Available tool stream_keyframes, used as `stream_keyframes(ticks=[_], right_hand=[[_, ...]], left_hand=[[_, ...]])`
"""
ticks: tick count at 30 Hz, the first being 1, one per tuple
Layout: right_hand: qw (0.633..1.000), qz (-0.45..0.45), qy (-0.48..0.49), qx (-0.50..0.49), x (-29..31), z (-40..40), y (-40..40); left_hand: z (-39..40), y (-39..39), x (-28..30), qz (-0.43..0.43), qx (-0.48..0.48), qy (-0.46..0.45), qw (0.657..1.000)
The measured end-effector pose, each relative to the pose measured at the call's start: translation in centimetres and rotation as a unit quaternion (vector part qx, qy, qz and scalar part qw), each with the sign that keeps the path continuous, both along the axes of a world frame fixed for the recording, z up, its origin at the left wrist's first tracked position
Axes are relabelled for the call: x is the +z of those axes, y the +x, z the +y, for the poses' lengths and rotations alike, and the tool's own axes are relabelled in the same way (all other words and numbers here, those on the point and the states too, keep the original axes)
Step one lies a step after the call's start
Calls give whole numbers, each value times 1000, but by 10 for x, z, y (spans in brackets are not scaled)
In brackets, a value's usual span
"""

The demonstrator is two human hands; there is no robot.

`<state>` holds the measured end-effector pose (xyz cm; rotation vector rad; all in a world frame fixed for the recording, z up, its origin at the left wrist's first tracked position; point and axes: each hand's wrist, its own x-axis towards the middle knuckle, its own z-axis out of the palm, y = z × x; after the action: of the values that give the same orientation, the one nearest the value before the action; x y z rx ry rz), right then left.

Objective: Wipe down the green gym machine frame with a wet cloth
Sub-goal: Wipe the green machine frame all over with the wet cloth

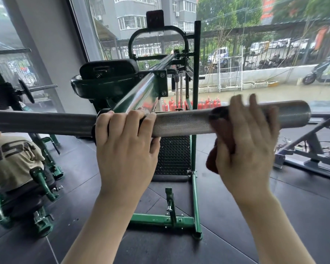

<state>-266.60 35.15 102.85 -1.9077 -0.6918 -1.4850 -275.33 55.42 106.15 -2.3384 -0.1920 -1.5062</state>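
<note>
- Gripping the bar (179, 121), the left hand (126, 147) is steadying it.
- Pressing the cloth (221, 134), the right hand (251, 141) is wrapping it; long, overlapping strokes would be covering the knurling best.

The horizontal bar (179, 121) is bare metal — knurled and rough at its 3 o'clock end, smoother at 9. A polished chrome tube (141, 92) runs toward 12, mirror-glossy. The frame (195, 197) is glossy green-painted metal. The dark red cloth (223, 130) looks soft and matt — the floor (236, 216) matt black.
</note>
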Motion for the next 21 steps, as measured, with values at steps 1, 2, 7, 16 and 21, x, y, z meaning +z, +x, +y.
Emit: stream_keyframes(ticks=[1,2,7,16,21], right_hand=[[1000,-7,-28,10,0,3,-2],[999,-7,-40,3,1,2,-3],[995,16,50,-83,8,-4,-2],[998,-44,-37,21,13,11,1],[999,-32,21,-16,14,15,-2]], left_hand=[[0,0,0,0,-1,-2,1000],[0,0,0,0,-1,-2,1000],[0,-1,1,1,-7,-4,1000],[-2,-2,0,4,-6,-6,1000],[0,-2,0,2,-5,-1,1000]])
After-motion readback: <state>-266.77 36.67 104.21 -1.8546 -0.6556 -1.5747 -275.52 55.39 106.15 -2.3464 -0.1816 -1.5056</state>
